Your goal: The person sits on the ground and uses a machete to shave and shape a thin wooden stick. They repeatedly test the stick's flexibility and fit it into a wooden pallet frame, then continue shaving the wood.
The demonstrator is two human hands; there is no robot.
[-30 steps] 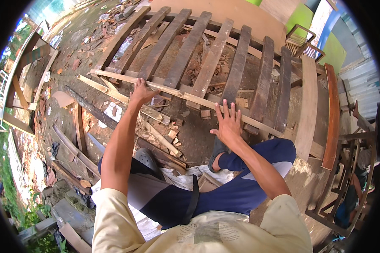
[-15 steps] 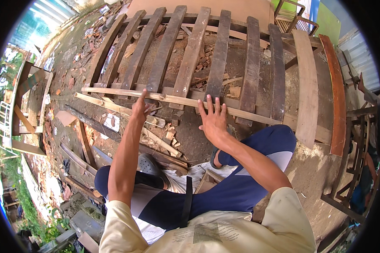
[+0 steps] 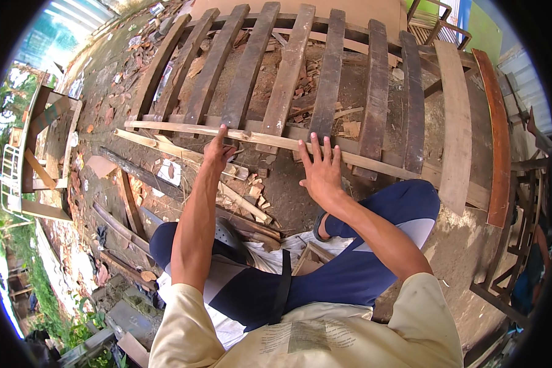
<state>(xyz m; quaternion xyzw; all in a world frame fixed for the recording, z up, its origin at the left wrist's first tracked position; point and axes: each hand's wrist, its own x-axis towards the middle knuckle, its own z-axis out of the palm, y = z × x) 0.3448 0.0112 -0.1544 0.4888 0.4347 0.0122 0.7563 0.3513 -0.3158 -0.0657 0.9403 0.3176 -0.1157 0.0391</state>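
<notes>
A long, thin, pale wooden strip (image 3: 268, 141) lies crosswise along the near ends of several dark wooden slats (image 3: 242, 73). These slats are spaced side by side on a low frame. My left hand (image 3: 216, 152) touches the strip near its middle with the index finger stretched out. Its other fingers are bent and partly hidden, and no held thing shows in it. To the right, my right hand (image 3: 321, 175) is open, its fingers spread and the fingertips over the strip. The strip runs on past both hands on either side.
A loose pale board (image 3: 454, 129) and a reddish-brown board (image 3: 495, 138) lie at the right. Scrap timber (image 3: 138, 175) and wood chips litter the ground at left. A wooden frame (image 3: 509, 257) stands at the right edge. My bent knees (image 3: 405, 208) are close to the slats.
The whole view has shifted, so slats and boards sit slightly further right. Both hands stay at about the same places along the strip; the right hand's fingers now look more spread.
</notes>
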